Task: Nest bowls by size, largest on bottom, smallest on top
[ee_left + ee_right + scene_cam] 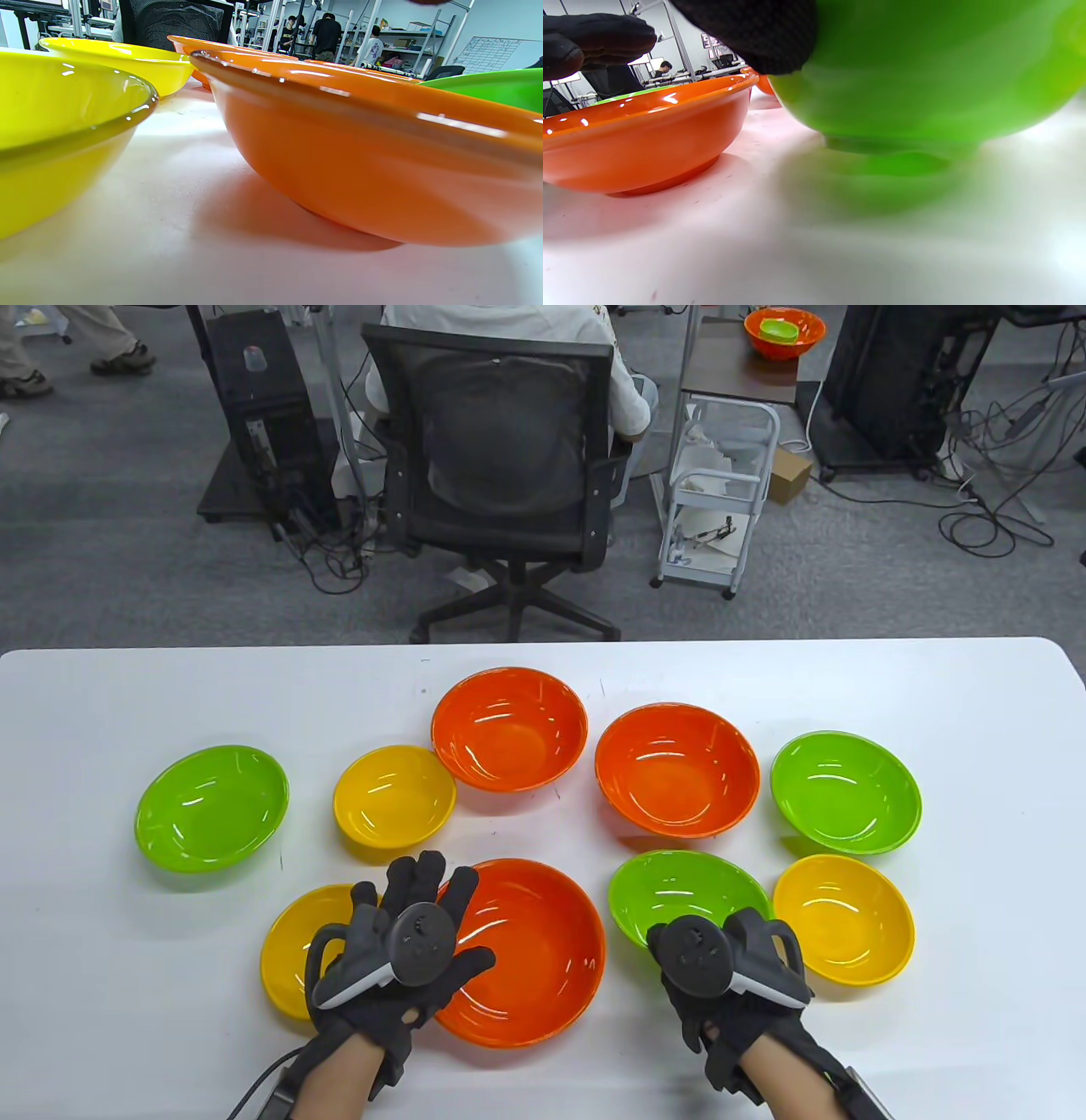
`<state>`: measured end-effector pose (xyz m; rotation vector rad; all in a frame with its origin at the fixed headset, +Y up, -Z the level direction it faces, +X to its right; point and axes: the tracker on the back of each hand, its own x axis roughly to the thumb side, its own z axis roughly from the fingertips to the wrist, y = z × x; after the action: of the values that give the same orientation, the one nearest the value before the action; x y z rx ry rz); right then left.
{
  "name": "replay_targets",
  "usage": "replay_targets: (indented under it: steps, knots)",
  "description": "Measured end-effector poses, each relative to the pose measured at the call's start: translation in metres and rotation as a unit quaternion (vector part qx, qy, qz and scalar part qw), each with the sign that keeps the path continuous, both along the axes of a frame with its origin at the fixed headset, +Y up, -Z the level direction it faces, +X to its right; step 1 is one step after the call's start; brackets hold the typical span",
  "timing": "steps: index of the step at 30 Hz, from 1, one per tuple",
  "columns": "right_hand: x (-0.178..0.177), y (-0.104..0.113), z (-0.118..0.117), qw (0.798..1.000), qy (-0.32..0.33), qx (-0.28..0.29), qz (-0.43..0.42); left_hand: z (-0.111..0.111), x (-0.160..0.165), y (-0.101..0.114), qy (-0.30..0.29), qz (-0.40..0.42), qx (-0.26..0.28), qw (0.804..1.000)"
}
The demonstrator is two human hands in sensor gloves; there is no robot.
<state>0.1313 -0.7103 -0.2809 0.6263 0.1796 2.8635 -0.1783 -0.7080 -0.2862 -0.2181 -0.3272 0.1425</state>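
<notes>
1. Nearest us, at 7 o'clock on the white table, our left hand hovers with fingers spread apart, gripping nothing, over the gap between the near yellow bowl and the big orange bowl
2. At 5 o'clock our right hand sits at the near rim of the near green bowl; the right wrist view shows a fingertip against its outer wall, but we cannot tell whether the hand grips it
3. Just beside, at 4 o'clock, stands another yellow bowl
4. Farther off, from 9 to 3 o'clock: a green bowl, a small yellow bowl, two orange bowls and a green bowl, all apart, none nested
</notes>
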Motion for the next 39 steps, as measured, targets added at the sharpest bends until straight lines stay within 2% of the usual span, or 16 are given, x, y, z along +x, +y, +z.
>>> replay_targets:
  steps: [9,17,29,35,39]
  knots:
    - [0.010,0.005,-0.003,0.999,-0.016,0.038,-0.031,0.000,-0.001,0.000,0.002,0.004,0.000,1.000]
    - [0.019,0.016,-0.004,0.992,-0.015,0.056,-0.112,0.000,-0.005,0.001,0.004,0.012,0.003,1.000]
    - [0.027,0.047,-0.005,0.963,-0.016,0.136,-0.231,-0.001,-0.011,0.002,0.015,0.021,0.003,1.000]
    - [0.030,0.059,-0.014,0.945,-0.030,0.137,-0.296,-0.002,-0.013,0.004,0.017,0.031,0.006,0.999]
    - [0.028,0.067,-0.026,0.940,-0.051,0.149,-0.302,-0.002,-0.015,0.004,0.019,0.034,0.004,0.999]
